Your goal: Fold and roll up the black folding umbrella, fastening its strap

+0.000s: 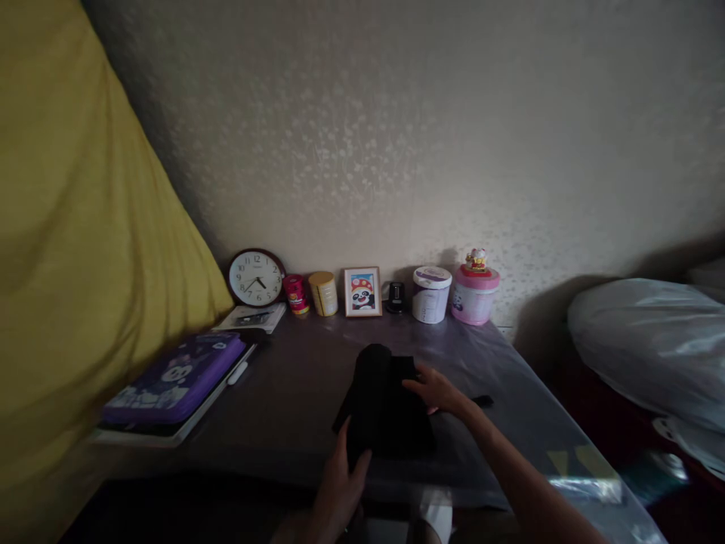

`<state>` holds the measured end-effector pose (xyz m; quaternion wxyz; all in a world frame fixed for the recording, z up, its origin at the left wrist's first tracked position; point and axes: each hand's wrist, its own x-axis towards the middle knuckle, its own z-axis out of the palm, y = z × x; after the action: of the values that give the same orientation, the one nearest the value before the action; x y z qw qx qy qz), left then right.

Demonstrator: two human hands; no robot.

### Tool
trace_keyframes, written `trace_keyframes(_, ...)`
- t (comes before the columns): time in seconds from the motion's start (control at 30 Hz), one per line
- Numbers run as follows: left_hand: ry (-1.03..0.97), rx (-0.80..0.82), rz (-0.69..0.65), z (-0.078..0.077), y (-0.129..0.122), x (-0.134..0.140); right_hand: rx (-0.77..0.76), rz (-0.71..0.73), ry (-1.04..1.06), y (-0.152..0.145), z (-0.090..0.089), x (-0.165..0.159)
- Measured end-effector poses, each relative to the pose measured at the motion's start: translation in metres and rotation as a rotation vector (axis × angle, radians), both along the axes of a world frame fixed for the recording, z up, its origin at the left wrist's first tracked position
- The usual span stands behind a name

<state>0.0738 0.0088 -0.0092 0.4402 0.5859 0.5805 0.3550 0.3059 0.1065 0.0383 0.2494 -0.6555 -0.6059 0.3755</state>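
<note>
A black bundle, seemingly cloth, lies near the middle of the table, with a thick rounded roll along its left side and a flatter part to the right. My left hand grips the near end of the roll, thumb on one side and fingers on the other. At the flat part's right edge, my right hand has its fingers on top and closed about the edge. A dark strap-like piece sticks out past my right wrist. The bundle is too dark for its exact kind to show.
Along the wall stand a clock, a pink can, a yellow can, a picture frame, a white tub and a pink tub bearing a figurine. A purple case lies left, beside a yellow curtain.
</note>
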Motion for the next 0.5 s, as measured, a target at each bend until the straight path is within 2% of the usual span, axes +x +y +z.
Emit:
trace_keyframes(0.13, -0.006, -0.012, -0.006, 0.004, -0.001, 0.001, 0.068, -0.038, -0.032, 0.002, -0.003, 0.003)
trace_keyframes(0.27, 0.0, -0.005, -0.029, 0.002, 0.001, 0.001, 0.108, -0.04, -0.017, 0.004, 0.004, 0.003)
trace_keyframes(0.5, 0.029, 0.017, -0.024, 0.0, 0.001, 0.0, 0.159, -0.041, 0.26, 0.007, 0.013, -0.013)
